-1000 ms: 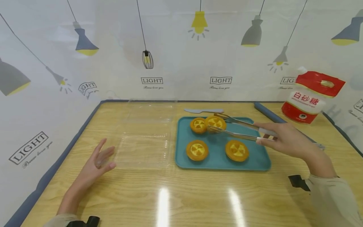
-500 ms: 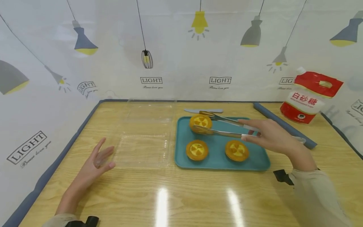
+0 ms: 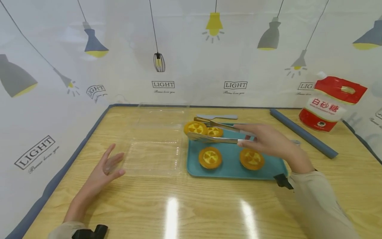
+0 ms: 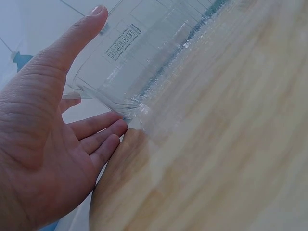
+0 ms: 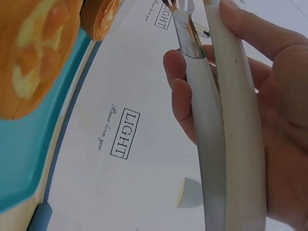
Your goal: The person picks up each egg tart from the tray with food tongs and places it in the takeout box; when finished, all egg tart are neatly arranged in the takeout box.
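Note:
My right hand (image 3: 267,141) holds metal tongs (image 3: 222,140) by their pale handles (image 5: 240,120). Between the tong tips is a round tart (image 3: 195,128) with a yellow-and-orange patterned top, over the left edge of the teal tray (image 3: 229,173). Partly behind it, another tart (image 3: 215,132) sits on the tray. Two more, a front-left tart (image 3: 210,158) and a front-right tart (image 3: 252,159), lie nearer me. My left hand (image 3: 101,171), fingers spread, is at the left side of a clear plastic lidded box (image 3: 152,172). In the left wrist view its fingertips are at the box's corner (image 4: 127,108).
A table knife (image 3: 217,117) lies behind the tray. Towards the right are a blue-grey roll (image 3: 302,132) and a red-and-white sugar pouch (image 3: 328,104). The box's raised lid (image 3: 161,118) leans at the back, before a lamp-printed backdrop (image 3: 191,66).
My right hand has moved left with the tongs, carrying the tart from above the tray to its left edge. The left hand has stayed beside the box.

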A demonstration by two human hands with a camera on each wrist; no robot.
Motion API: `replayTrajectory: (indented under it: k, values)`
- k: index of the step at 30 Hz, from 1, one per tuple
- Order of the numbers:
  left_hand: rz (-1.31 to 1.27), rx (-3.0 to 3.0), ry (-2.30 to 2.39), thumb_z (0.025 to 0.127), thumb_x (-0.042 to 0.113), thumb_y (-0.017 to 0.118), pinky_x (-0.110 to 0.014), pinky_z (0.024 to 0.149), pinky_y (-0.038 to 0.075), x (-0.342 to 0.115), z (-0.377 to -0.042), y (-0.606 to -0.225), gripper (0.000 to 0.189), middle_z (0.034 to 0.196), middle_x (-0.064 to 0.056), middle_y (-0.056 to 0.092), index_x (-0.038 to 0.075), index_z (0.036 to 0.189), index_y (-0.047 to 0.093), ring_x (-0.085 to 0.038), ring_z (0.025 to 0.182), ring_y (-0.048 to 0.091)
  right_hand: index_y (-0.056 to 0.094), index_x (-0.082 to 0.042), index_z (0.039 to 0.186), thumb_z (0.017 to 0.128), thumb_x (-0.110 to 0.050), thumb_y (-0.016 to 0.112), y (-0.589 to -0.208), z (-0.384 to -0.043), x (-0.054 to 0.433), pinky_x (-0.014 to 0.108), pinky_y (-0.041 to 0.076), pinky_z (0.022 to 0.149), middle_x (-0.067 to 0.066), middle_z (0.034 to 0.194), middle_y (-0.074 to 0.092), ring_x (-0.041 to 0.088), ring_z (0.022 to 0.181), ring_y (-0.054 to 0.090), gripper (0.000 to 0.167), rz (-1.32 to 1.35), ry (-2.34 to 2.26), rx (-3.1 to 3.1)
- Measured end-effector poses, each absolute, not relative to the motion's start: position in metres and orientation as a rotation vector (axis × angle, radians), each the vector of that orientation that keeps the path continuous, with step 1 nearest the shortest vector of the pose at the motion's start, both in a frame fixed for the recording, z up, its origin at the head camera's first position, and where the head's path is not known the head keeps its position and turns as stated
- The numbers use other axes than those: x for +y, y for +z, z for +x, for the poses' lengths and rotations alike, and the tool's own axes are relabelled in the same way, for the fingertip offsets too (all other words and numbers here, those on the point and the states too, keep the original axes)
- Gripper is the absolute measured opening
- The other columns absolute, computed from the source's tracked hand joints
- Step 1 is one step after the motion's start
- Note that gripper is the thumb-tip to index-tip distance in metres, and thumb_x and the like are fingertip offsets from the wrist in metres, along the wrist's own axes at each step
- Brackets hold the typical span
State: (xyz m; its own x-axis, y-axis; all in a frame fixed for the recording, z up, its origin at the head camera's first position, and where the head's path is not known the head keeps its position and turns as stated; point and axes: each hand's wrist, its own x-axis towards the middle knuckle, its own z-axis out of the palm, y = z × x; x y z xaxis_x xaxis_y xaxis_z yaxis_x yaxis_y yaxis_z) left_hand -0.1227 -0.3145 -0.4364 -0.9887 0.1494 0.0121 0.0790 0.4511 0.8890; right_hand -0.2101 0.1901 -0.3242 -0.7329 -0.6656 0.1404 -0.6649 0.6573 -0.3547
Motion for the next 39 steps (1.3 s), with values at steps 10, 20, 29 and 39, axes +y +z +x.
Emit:
replayTrajectory:
  k: [10,20,29,39]
  values:
    - [0.203,2.630,1.584,0.091,0.017,0.061,-0.066,0.097,0.024,-0.313,-0.123,-0.437,0.089,0.147,-0.018,0.029,0.042,0.147,-0.003,-0.039,0.133,0.027,0.050,-0.003,0.134,0.089,-0.026,0.065,-0.326,-0.216,0.164,0.032,0.050,0.067,0.009,0.119,0.061,0.006,0.072,0.059,0.053,-1.224,-0.634,2.794]
    - [0.208,2.625,1.580,0.092,0.017,0.060,-0.066,0.095,0.026,-0.315,-0.121,-0.438,0.088,0.147,-0.019,0.028,0.042,0.147,-0.004,-0.040,0.133,0.026,0.049,-0.008,0.136,0.090,-0.030,0.063,-0.331,-0.222,0.119,0.034,0.049,0.073,0.004,0.119,0.060,0.012,0.080,0.060,0.053,-1.253,-0.634,2.701]
    - [0.231,2.639,1.559,0.092,0.016,0.060,-0.068,0.096,0.023,-0.315,-0.123,-0.438,0.088,0.147,-0.018,0.029,0.043,0.147,-0.003,-0.040,0.132,0.026,0.048,-0.009,0.137,0.092,-0.030,0.061,-0.333,-0.225,0.089,0.027,0.032,0.053,-0.006,0.057,0.038,0.007,0.045,0.026,0.051,-1.258,-0.592,2.635]
    - [0.236,2.647,1.560,0.091,0.016,0.061,-0.068,0.096,0.020,-0.314,-0.124,-0.438,0.089,0.146,-0.018,0.030,0.044,0.147,-0.003,-0.040,0.133,0.025,0.052,-0.010,0.134,0.089,-0.031,0.065,-0.337,-0.225,0.059,0.025,0.036,0.054,-0.001,0.077,0.059,0.007,0.053,0.040,0.052,-1.308,-0.469,2.647]
